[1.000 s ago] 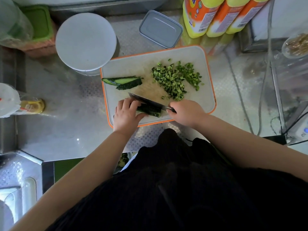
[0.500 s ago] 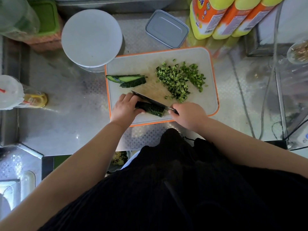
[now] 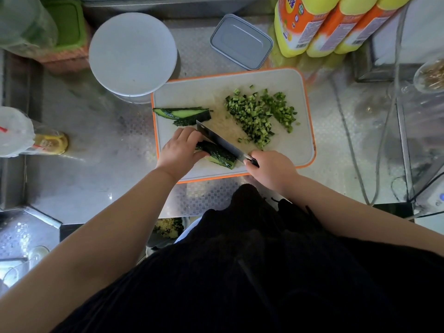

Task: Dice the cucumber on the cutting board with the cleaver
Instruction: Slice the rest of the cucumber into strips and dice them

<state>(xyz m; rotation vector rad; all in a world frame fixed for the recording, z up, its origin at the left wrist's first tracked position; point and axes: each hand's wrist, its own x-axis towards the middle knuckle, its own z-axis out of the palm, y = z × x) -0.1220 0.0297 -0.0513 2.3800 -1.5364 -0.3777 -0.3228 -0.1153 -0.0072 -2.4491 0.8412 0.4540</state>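
Note:
A white cutting board (image 3: 298, 155) with an orange rim lies on the steel counter. My left hand (image 3: 179, 151) holds down a dark green cucumber piece (image 3: 219, 155) near the board's front edge. My right hand (image 3: 271, 168) grips the handle of the cleaver (image 3: 222, 143), whose blade lies lengthwise along the far side of that piece, right against my left fingers. Two more long cucumber wedges (image 3: 185, 115) lie at the board's left. A heap of diced cucumber (image 3: 260, 115) covers the board's middle right.
A round white lid (image 3: 133, 54) stands behind the board at left, a grey rectangular container (image 3: 241, 40) behind it. Yellow-orange bottles (image 3: 312, 22) stand at back right. A plastic cup with a drink (image 3: 28, 138) lies at left. Cables (image 3: 353, 150) run along the counter at right.
The cleaver has shifted slightly along the cucumber piece under my left hand. Both hands stay in nearly the same place at the board's front.

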